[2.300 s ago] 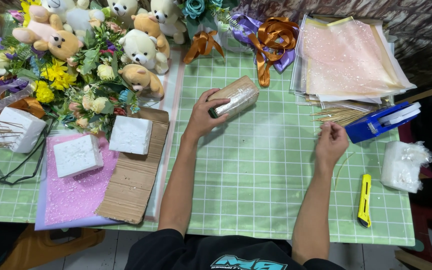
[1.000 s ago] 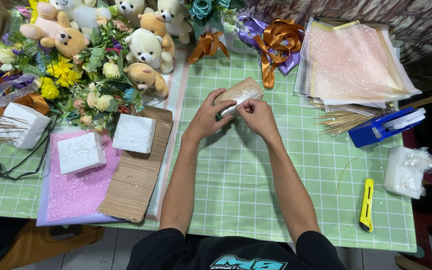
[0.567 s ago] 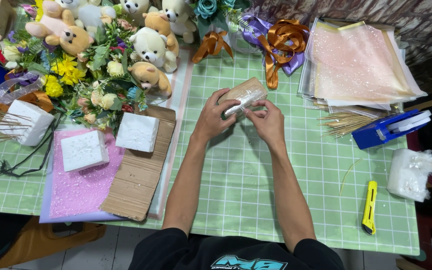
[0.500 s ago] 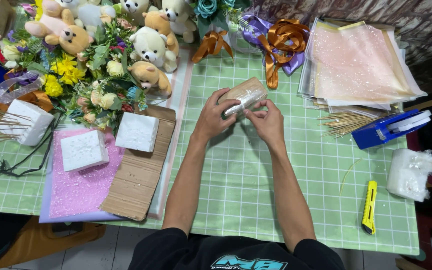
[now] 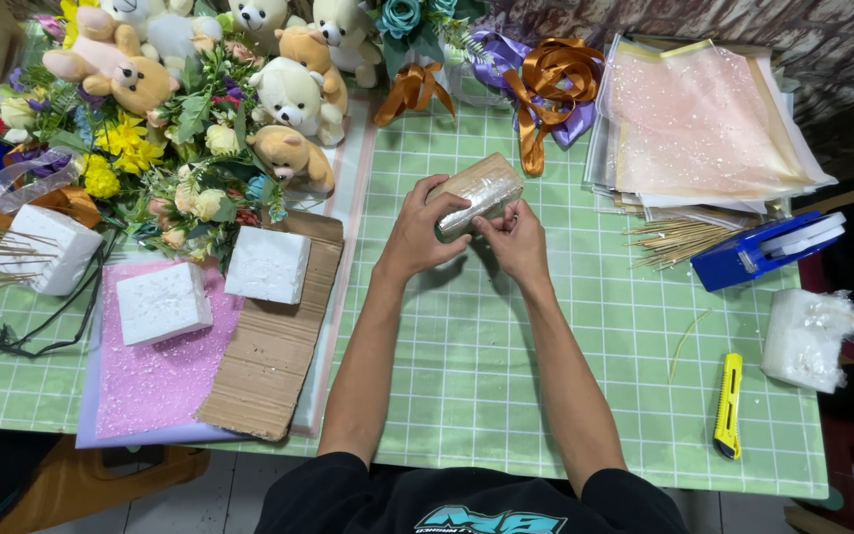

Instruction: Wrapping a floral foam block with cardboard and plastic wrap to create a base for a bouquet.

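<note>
Hands meet over a small tan block wrapped in clear film (image 5: 478,190), held just above a green gridded surface (image 5: 506,376); the block sits between both hands, tilted, its far end raised toward the ribbons. Left hand (image 5: 422,229) is clamped around the near left side of the block, thumb on top; right hand (image 5: 516,237) closes on its near right corner, fingertips (image 5: 491,223) pinching at what looks like a loose edge of the film; the hands touch each other there.

Judging by the grip, the step is working the film at that corner; it would go best with the left hand keeping the block steady while the right works only with the fingertips, since the film looks thin and could tear unevenly; whether the film is being pulled off or smoothed on I cannot tell.

Left of the left hand lie a sheet of brown corrugated card (image 5: 274,346) and a pink glittery sheet (image 5: 155,381), each bearing a white foam block (image 5: 267,264); beyond them, stuffed bears (image 5: 294,94) and artificial flowers (image 5: 116,148). Beyond the hands lie orange and purple ribbons (image 5: 546,84). Right of the right hand sit a stack of pink wrapping sheets (image 5: 704,124), a bundle of thin sticks (image 5: 679,237), a blue tape dispenser (image 5: 758,252), and, nearer the person, a yellow utility knife (image 5: 728,405), well apart from both hands.
</note>
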